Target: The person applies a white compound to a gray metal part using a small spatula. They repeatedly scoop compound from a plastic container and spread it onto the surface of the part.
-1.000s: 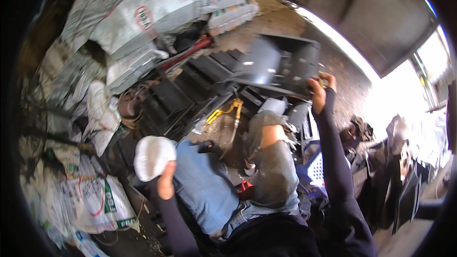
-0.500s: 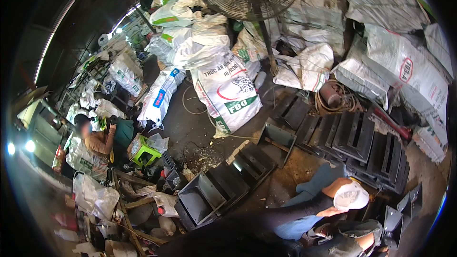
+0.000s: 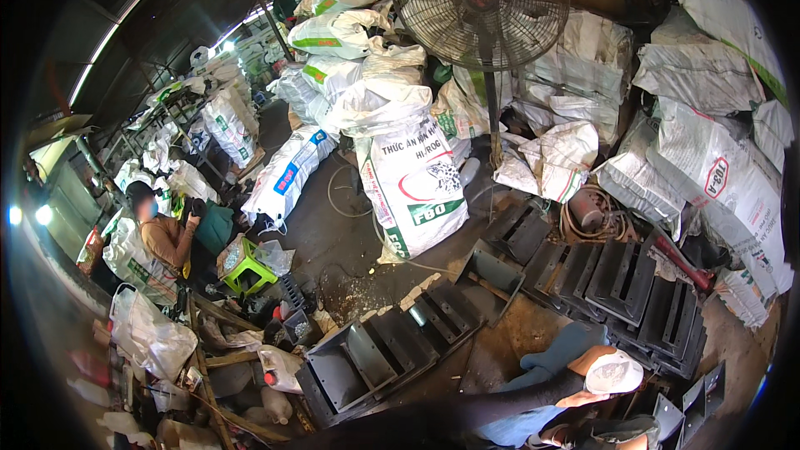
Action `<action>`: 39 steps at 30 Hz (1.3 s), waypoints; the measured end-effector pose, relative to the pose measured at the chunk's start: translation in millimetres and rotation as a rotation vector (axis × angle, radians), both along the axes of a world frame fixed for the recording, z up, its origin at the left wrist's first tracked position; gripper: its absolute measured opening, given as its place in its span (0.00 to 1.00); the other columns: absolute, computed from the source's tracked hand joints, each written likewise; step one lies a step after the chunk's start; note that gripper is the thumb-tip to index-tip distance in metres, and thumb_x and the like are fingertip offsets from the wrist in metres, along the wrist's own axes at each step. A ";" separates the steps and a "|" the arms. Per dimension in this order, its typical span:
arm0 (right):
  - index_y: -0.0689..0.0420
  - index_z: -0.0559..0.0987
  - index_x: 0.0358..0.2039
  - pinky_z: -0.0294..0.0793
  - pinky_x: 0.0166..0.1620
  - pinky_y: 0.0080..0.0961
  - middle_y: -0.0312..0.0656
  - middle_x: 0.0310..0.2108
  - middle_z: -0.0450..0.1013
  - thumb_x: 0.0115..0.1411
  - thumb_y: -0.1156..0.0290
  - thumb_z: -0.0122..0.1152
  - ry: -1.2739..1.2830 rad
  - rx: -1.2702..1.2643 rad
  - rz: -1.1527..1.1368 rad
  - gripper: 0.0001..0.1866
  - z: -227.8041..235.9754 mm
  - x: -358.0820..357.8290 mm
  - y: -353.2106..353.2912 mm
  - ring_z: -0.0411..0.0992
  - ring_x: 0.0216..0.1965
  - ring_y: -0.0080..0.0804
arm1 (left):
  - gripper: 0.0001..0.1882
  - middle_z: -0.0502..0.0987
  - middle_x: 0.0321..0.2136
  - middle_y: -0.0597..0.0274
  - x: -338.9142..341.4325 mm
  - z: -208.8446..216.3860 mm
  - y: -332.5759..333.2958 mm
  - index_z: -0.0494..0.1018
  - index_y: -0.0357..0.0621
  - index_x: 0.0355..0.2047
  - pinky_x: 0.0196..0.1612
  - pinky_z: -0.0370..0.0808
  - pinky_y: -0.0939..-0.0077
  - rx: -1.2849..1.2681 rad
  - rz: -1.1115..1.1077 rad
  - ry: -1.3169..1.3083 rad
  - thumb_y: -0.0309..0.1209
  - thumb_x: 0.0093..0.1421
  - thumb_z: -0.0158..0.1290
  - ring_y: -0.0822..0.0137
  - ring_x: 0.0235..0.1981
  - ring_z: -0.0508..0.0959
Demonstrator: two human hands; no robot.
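Note:
My left hand point(image 3: 587, 361), at the end of a dark sleeve, grips a white rounded thing like a small bowl point(image 3: 615, 373). A pale grey-white patch shows in its middle, too unclear to name. Fingers wrap its near-left side, with the thumb and fingers on opposite edges. Beneath my arm and beyond it are blue jeans point(image 3: 565, 348). My right hand is not in view. Close to the bowl-like thing lie black metal frames point(image 3: 700, 400) and a stack of black slotted metal frames point(image 3: 621, 287).
More black metal boxes point(image 3: 367, 356) stand in a row left of my arm. A large standing fan point(image 3: 481, 2) rises behind a full white sack point(image 3: 417, 187). Coiled hose point(image 3: 575, 229) lies by the stack. Another person point(image 3: 167, 237) sits at left near a green stool point(image 3: 242, 271).
The view has tilted upward, so the fan and sacks sit lower in the picture. My left hand keeps its hold on the white bowl-like thing.

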State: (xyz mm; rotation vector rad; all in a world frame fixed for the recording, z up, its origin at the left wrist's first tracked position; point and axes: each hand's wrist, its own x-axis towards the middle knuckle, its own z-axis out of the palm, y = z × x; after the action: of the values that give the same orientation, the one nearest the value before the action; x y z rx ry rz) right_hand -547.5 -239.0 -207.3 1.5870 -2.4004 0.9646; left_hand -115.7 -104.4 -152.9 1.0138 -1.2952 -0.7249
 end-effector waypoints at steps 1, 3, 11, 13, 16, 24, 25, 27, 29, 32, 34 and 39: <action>0.59 0.70 0.55 0.68 0.52 0.46 0.49 0.50 0.71 0.64 0.58 0.49 0.000 -0.006 0.005 0.23 1.8 0.8 1.5 0.71 0.49 0.46 | 0.46 0.63 0.56 0.51 1.1 1.0 0.1 0.56 0.40 0.60 0.59 0.66 0.68 -0.013 0.019 -0.018 0.27 0.44 0.70 0.57 0.59 0.67; 0.59 0.70 0.55 0.68 0.53 0.47 0.49 0.51 0.70 0.65 0.57 0.47 0.005 -0.018 0.014 0.24 3.8 2.7 5.8 0.71 0.49 0.46 | 0.46 0.63 0.56 0.52 1.6 4.8 2.0 0.56 0.40 0.61 0.59 0.66 0.68 -0.031 0.051 -0.046 0.28 0.44 0.70 0.57 0.59 0.67; 0.59 0.70 0.57 0.67 0.56 0.50 0.49 0.53 0.69 0.69 0.54 0.42 0.013 -0.171 0.137 0.25 5.1 3.5 43.2 0.70 0.52 0.47 | 0.46 0.64 0.56 0.52 4.3 8.1 7.8 0.55 0.41 0.62 0.61 0.64 0.68 0.024 0.040 0.005 0.22 0.44 0.67 0.57 0.60 0.66; 0.58 0.69 0.58 0.66 0.57 0.51 0.49 0.54 0.69 0.70 0.54 0.40 0.047 -0.204 0.202 0.25 29.4 10.6 68.2 0.70 0.53 0.47 | 0.47 0.64 0.57 0.52 -1.3 7.6 11.4 0.56 0.42 0.62 0.61 0.63 0.68 -0.009 0.034 0.044 0.20 0.43 0.67 0.57 0.60 0.66; 0.59 0.70 0.56 0.66 0.53 0.47 0.48 0.52 0.70 0.71 0.52 0.40 -0.057 -0.250 0.412 0.25 84.0 63.7 101.5 0.70 0.49 0.44 | 0.47 0.63 0.57 0.53 -11.6 13.6 20.6 0.56 0.44 0.63 0.61 0.63 0.67 -0.111 0.025 0.047 0.25 0.44 0.68 0.57 0.60 0.66; 0.63 0.74 0.44 0.65 0.29 0.21 0.42 0.32 0.73 0.68 0.49 0.46 -0.613 0.285 0.711 0.26 189.9 257.5 140.2 0.67 0.24 0.23 | 0.46 0.65 0.51 0.48 9.2 50.1 59.5 0.61 0.44 0.57 0.42 0.77 0.61 -0.023 0.132 -0.105 0.25 0.34 0.69 0.45 0.42 0.79; 0.62 0.74 0.42 0.63 0.28 0.20 0.41 0.29 0.72 0.68 0.51 0.48 -0.535 0.247 0.760 0.23 189.6 268.3 142.5 0.65 0.23 0.22 | 0.47 0.66 0.51 0.48 13.8 54.1 62.2 0.61 0.44 0.57 0.42 0.78 0.60 0.007 0.162 -0.133 0.25 0.34 0.69 0.45 0.42 0.79; 0.62 0.75 0.40 0.62 0.27 0.20 0.39 0.25 0.70 0.68 0.54 0.50 -0.239 0.161 1.018 0.21 195.7 276.4 139.9 0.64 0.22 0.22 | 0.47 0.66 0.51 0.47 19.9 60.7 65.5 0.61 0.44 0.57 0.41 0.78 0.60 0.097 0.153 -0.219 0.25 0.34 0.70 0.45 0.43 0.79; 0.62 0.75 0.37 0.60 0.24 0.21 0.37 0.21 0.67 0.67 0.57 0.52 0.098 -0.083 1.239 0.18 196.3 280.9 135.5 0.63 0.20 0.21 | 0.48 0.65 0.51 0.46 23.3 65.0 67.8 0.61 0.44 0.58 0.42 0.77 0.58 0.104 0.183 -0.207 0.26 0.34 0.70 0.44 0.43 0.78; 0.62 0.76 0.36 0.61 0.24 0.23 0.37 0.19 0.66 0.67 0.57 0.52 0.122 -0.050 1.230 0.18 195.9 280.9 128.1 0.63 0.19 0.23 | 0.49 0.65 0.53 0.45 39.4 61.9 76.6 0.60 0.42 0.59 0.48 0.74 0.55 0.126 0.154 -0.183 0.30 0.35 0.71 0.44 0.48 0.75; 0.62 0.76 0.36 0.62 0.24 0.24 0.37 0.18 0.66 0.66 0.57 0.52 0.223 -0.112 1.265 0.18 194.9 272.9 123.2 0.64 0.19 0.24 | 0.50 0.65 0.53 0.45 68.3 48.6 95.0 0.60 0.40 0.60 0.53 0.70 0.53 0.097 0.198 -0.253 0.33 0.35 0.71 0.44 0.52 0.72; 0.62 0.77 0.40 0.66 0.28 0.24 0.40 0.21 0.69 0.65 0.55 0.54 -0.395 0.224 0.753 0.20 185.1 223.5 97.7 0.67 0.21 0.27 | 0.25 0.72 0.44 0.45 207.2 -41.7 233.3 0.73 0.33 0.42 0.51 0.68 0.59 0.711 1.411 -0.296 0.45 0.58 0.55 0.48 0.47 0.72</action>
State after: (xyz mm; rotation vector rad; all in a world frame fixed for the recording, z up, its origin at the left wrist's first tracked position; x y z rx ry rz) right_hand -324.0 -141.3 -22.2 2.7147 -2.1880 1.2341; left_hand 91.5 128.9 -194.6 2.2666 -0.2367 0.1337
